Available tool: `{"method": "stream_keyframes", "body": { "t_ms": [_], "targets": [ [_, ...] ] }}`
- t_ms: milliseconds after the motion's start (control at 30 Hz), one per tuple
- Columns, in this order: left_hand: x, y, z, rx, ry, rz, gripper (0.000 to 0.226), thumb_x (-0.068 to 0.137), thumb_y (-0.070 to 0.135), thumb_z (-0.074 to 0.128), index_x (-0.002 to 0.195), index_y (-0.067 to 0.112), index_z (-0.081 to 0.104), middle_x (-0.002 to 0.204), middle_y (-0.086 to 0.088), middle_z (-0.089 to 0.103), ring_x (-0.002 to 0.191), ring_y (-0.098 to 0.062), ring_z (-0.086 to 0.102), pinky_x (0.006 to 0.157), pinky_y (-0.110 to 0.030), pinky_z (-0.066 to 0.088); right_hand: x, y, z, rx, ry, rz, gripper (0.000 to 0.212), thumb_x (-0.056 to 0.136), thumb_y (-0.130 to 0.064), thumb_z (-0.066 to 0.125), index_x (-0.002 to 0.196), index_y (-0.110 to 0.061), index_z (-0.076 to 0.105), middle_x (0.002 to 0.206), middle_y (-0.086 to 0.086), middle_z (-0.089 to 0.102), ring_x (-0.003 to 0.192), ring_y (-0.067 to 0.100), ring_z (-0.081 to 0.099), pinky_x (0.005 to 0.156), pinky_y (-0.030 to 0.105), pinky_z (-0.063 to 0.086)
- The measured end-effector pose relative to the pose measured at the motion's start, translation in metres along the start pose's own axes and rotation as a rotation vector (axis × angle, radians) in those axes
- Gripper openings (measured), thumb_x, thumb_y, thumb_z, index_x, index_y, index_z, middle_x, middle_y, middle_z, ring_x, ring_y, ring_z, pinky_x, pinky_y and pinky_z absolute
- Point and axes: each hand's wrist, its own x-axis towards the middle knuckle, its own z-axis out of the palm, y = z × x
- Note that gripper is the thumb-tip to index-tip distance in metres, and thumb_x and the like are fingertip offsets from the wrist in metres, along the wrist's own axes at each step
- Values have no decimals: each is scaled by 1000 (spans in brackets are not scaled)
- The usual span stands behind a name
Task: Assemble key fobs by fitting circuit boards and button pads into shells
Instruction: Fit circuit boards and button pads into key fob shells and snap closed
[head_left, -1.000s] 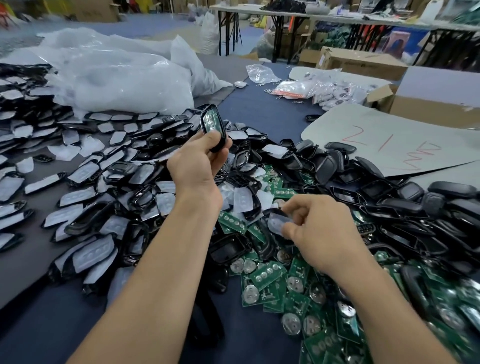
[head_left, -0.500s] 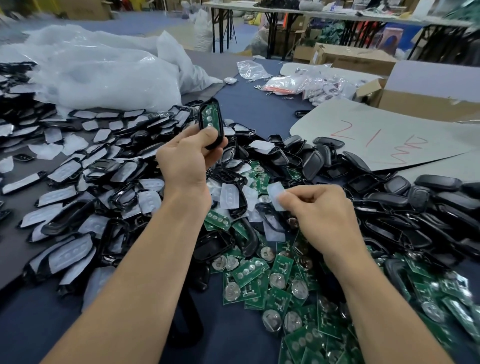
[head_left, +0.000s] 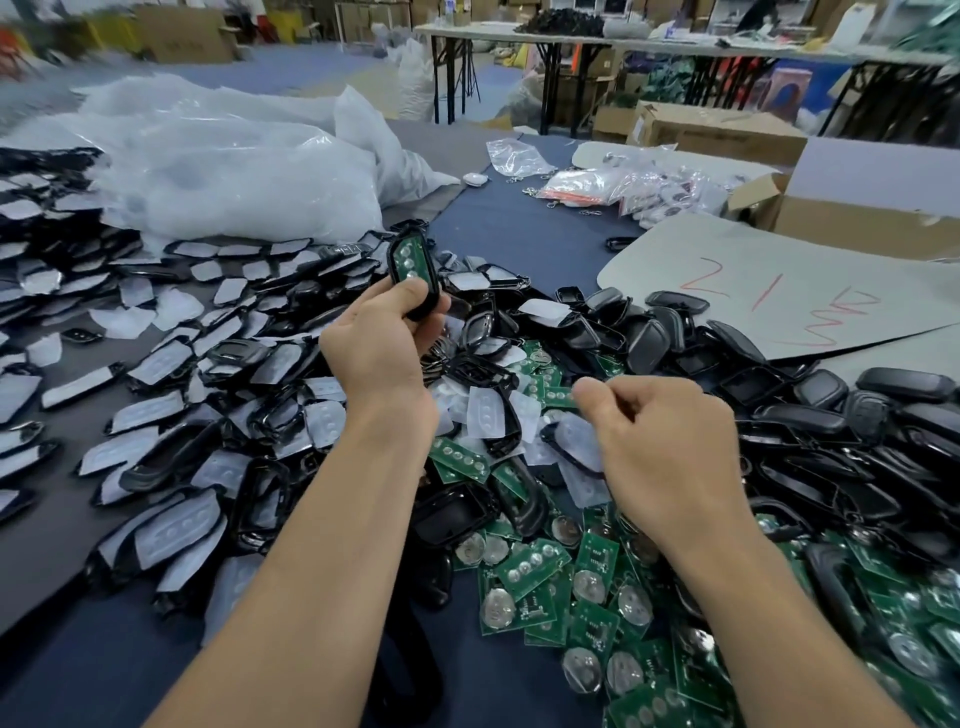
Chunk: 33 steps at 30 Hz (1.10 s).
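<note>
My left hand grips a black shell by its lower end, thumb across the front. I hold it upright and tilted toward me so the open face shows. A green circuit board already sits inside it, so this shell looks ready for its button pad. Gripping it low leaves the upper opening free for the other hand to work.

My right hand hovers well apart from the shell, above the loose pads. Its fingers are curled and the thumb is pressed against the forefinger. I cannot tell whether a clear pad is pinched there, because the pads are translucent and the pile behind is cluttered.

The parts lie on the bench within reach. Spare boards are heaped nearest me and empty shells lie to the right. Shells already fitted with pads are spread out to the left.

The next move, I judge, is to bring a pad up and line its bumps over the board's contacts.
</note>
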Motion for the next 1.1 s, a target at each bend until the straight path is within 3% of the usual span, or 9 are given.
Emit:
{"method": "stream_keyframes", "body": {
  "t_ms": [100, 200, 333, 433, 500, 600, 733, 900, 1100],
  "targets": [
    [7, 1, -4, -61, 124, 22, 9, 85, -7, 71, 93, -8, 71, 64, -7, 73, 56, -20, 72, 55, -21, 55, 14, -17, 9, -13, -61, -40, 28, 97, -27, 57, 76, -18, 73, 54, -5, 64, 46, 17, 49, 54, 33, 49],
    [12, -1, -6, -97, 176, 27, 7, 85, -8, 68, 92, -8, 70, 66, -9, 72, 54, -20, 69, 54, -23, 56, 39, -40, 23, -7, -121, -93, 27, 95, -16, 54, 84, -21, 79, 69, -9, 70, 53, 6, 50, 63, 29, 48],
    [16, -1, -6, -101, 182, 13, 5, 86, -8, 67, 89, -7, 70, 74, -13, 72, 56, -21, 69, 55, -24, 57, 83, -59, 52, -161, -223, -21, 21, 94, -27, 61, 84, -14, 75, 81, 6, 73, 78, 30, 65, 73, 33, 52],
    [17, 0, -7, -107, 172, -16, 4, 87, -8, 67, 87, -5, 70, 67, -8, 72, 55, -19, 69, 55, -22, 56, 93, -63, 71, -343, -265, -12, 25, 90, -37, 69, 97, -14, 72, 100, 9, 72, 100, 34, 66, 74, 33, 46],
    [16, 0, -5, -86, 164, -17, 5, 87, -8, 67, 89, -4, 71, 70, -9, 73, 56, -19, 70, 55, -22, 56, 87, -63, 75, -333, -168, -44, 18, 85, -34, 73, 96, -19, 73, 98, 4, 73, 102, 32, 65, 72, 32, 43],
    [12, -3, -3, 13, 147, 41, 12, 88, -6, 68, 83, 4, 72, 68, -4, 74, 60, -18, 72, 57, -23, 57, 76, -59, 65, -183, -61, -27, 5, 77, -22, 71, 80, -26, 73, 81, -6, 71, 90, 26, 66, 71, 30, 44],
    [6, -6, -2, 102, 91, 51, 7, 91, -2, 67, 93, 4, 70, 63, 4, 75, 64, -15, 76, 58, -24, 58, 58, -42, 37, 100, -8, 105, 12, 79, -18, 70, 72, -26, 67, 64, -10, 70, 72, 17, 69, 75, 33, 55],
    [-4, -12, 3, 189, -48, 37, 7, 86, 0, 61, 87, 7, 62, 71, -1, 76, 69, -19, 78, 55, -27, 58, 22, -6, -8, 609, -26, 298, 17, 83, 1, 78, 85, -14, 71, 56, 3, 65, 46, 16, 57, 44, 23, 43],
    [-27, -30, 15, 385, -341, 43, 20, 86, -5, 62, 85, 10, 75, 74, -12, 77, 61, -21, 74, 49, -24, 54, -3, 19, -22, 873, -9, 429, 21, 83, 10, 72, 83, -9, 65, 57, 4, 63, 44, 17, 55, 39, 22, 37]
  ]
}}
